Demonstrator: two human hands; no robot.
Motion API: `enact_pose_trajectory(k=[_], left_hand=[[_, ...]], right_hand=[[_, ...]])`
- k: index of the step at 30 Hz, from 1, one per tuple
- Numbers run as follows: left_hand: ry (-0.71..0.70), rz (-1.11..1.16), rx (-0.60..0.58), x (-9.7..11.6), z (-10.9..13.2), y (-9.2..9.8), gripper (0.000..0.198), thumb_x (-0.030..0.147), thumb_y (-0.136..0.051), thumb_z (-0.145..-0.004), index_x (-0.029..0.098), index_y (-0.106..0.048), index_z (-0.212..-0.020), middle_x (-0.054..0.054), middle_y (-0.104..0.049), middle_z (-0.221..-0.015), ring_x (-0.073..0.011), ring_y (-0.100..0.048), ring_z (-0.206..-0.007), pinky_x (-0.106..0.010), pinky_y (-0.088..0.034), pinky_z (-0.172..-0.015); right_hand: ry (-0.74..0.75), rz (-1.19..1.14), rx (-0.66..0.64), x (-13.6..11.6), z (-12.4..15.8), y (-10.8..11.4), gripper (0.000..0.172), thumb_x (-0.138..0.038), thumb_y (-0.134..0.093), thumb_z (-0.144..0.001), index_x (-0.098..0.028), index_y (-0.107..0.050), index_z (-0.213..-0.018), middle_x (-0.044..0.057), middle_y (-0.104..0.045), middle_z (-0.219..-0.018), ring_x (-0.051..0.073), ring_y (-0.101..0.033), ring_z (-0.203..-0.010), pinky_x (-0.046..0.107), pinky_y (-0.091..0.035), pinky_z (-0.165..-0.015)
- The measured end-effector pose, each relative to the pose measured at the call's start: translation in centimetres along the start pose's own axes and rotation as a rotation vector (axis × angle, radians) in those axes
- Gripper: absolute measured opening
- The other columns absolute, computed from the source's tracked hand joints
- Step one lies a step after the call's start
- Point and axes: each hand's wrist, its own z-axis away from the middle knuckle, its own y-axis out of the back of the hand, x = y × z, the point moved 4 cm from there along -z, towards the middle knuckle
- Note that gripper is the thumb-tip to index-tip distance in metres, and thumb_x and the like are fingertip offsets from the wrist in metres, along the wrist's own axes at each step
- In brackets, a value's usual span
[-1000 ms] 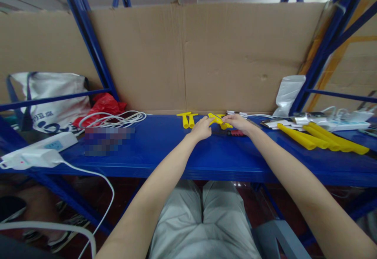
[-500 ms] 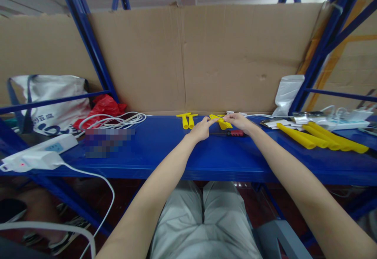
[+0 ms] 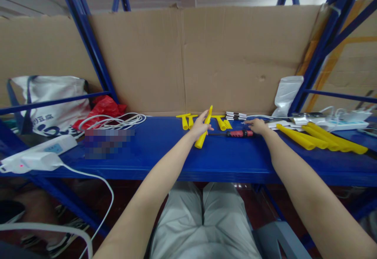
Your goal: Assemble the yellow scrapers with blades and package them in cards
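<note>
My left hand point(image 3: 200, 128) is closed round a long yellow tapered tube point(image 3: 201, 140), held tilted with its narrow end up and its wide end toward me. My right hand point(image 3: 257, 126) reaches palm down with fingers stretched out to the left, their tips by some tiny pale bits point(image 3: 243, 123) too small to name. Just in front lies a screwdriver point(image 3: 239, 133) with a red and black handle, its shaft pointing left. Between my hands are a yellow T-shaped piece point(image 3: 219, 122) and a small yellow piece point(image 3: 227, 124). Two more yellow T-shaped pieces point(image 3: 184, 122) stand left of my left hand.
White stick-like parts point(image 3: 235, 115) lie stacked by the cardboard wall point(image 3: 224, 59). Several yellow tapered tubes point(image 3: 321, 137) rest at the right, before a power strip point(image 3: 347, 124). Coiled white cable point(image 3: 118, 120), a red plastic bag point(image 3: 107, 106) and a cloth bag point(image 3: 59, 98) are left.
My hands have moved apart. My left hand now has a yellow tapered tube; my right hand has left the yellow T-shaped piece and moved right. The screwdriver has shifted slightly right.
</note>
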Motion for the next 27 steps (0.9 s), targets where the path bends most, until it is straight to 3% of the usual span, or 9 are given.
enact_pose_trajectory(k=[3, 8, 18, 27], left_hand=[[0.127, 0.129, -0.036, -0.1, 0.6, -0.6, 0.081, -0.004, -0.045, -0.075, 0.03, -0.023, -0.145, -0.013, -0.051, -0.127, -0.0122, -0.067, -0.069, -0.014, -0.041, -0.042], [0.183, 0.288, -0.065, 0.2, 0.8, -0.7, 0.082, -0.003, -0.05, -0.075, 0.031, -0.023, -0.144, -0.013, -0.054, -0.125, -0.0131, -0.068, -0.066, -0.015, -0.042, -0.042], [0.246, 0.352, -0.134, 0.8, 1.3, -0.9, 0.082, -0.003, -0.047, -0.075, 0.029, -0.021, -0.145, -0.013, -0.052, -0.128, -0.0118, -0.067, -0.065, -0.017, -0.045, -0.044], [0.186, 0.385, -0.122, 0.6, 0.9, -0.8, 0.085, -0.003, -0.047, -0.075, 0.031, -0.018, -0.146, -0.013, -0.053, -0.125, -0.0142, -0.068, -0.07, -0.017, -0.046, -0.045]], right_hand=[[-0.117, 0.071, -0.107, -0.4, 0.7, 0.1, 0.042, -0.023, -0.049, -0.083, -0.031, -0.061, -0.123, 0.011, -0.053, -0.13, 0.034, -0.046, -0.12, 0.053, -0.04, -0.093], [-0.144, 0.1, -0.131, -1.1, 1.2, 0.5, 0.045, -0.025, -0.043, -0.087, -0.032, -0.052, -0.131, 0.011, -0.044, -0.137, 0.035, -0.037, -0.126, 0.057, -0.032, -0.098], [-0.077, 0.087, -0.088, -0.6, 0.2, -0.6, 0.041, -0.021, -0.044, -0.085, -0.03, -0.063, -0.12, 0.013, -0.052, -0.126, 0.035, -0.045, -0.116, 0.056, -0.039, -0.09], [0.005, 0.135, -0.011, -1.4, 0.3, -0.1, 0.032, -0.026, -0.049, -0.084, -0.026, -0.07, -0.108, 0.015, -0.057, -0.118, 0.032, -0.047, -0.113, 0.05, -0.041, -0.089]])
